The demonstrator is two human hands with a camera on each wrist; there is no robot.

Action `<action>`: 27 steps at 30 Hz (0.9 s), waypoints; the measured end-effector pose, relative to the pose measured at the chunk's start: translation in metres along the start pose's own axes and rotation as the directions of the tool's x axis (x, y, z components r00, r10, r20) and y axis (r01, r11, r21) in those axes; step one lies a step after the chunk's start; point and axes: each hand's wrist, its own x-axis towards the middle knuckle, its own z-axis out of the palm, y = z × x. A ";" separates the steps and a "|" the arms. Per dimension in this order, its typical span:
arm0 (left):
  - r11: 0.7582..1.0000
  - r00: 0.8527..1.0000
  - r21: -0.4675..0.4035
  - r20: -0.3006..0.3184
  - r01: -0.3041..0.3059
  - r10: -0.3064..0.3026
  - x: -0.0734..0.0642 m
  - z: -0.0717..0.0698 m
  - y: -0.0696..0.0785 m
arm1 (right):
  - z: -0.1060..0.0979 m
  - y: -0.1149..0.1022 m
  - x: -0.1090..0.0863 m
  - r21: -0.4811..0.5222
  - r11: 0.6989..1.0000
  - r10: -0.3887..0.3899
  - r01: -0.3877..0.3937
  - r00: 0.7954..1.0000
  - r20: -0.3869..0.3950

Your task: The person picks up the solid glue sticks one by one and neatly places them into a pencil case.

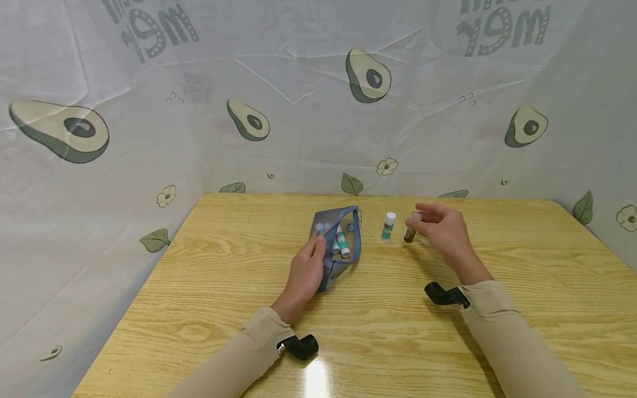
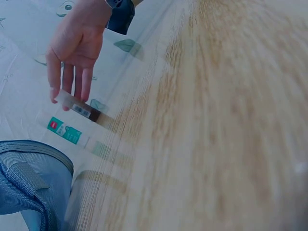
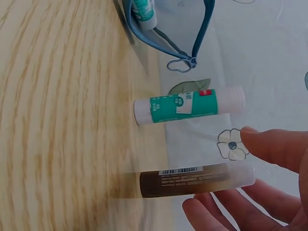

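**Brown stick kept between loose fingers, blue pouch held by its side**

The brown stick (image 3: 185,180) is stood on the far part of the worktop (image 1: 373,331), right of the middle. Its clear cap is reached around by the right hand (image 1: 445,232). The fingers are spread and the thumb is held apart from the cap; whether the cap is touched by a finger cannot be told. Just to the left, a green and white stick (image 1: 388,228) is stood upright. Farther left, the blue pouch (image 1: 332,216) is gripped at its left side by the left hand (image 1: 306,268), with the thumb laid over the edge. Its zip is opened toward the right, and more green and white sticks (image 1: 343,243) can be seen inside. Behind the worktop, a pale cloth (image 1: 308,138) is covered with avocado pictures.
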 end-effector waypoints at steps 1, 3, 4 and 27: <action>1.000 1.000 -0.002 0.001 0.004 -0.004 0.000 0.000 0.000 | 0.001 0.001 0.000 -0.004 1.000 0.005 -0.005 1.000 0.000; 1.000 1.000 -0.007 0.003 0.006 -0.006 0.000 0.000 0.000 | 0.002 0.002 0.001 -0.011 1.000 0.013 -0.013 1.000 0.001; 1.000 1.000 -0.009 0.004 0.008 -0.008 0.000 0.000 0.001 | 0.003 0.002 0.001 -0.014 1.000 0.016 -0.016 1.000 0.001; 1.000 1.000 -0.002 0.000 0.014 -0.014 0.000 -0.002 0.003 | 0.006 0.013 0.003 -0.073 0.997 0.036 -0.038 0.999 -0.032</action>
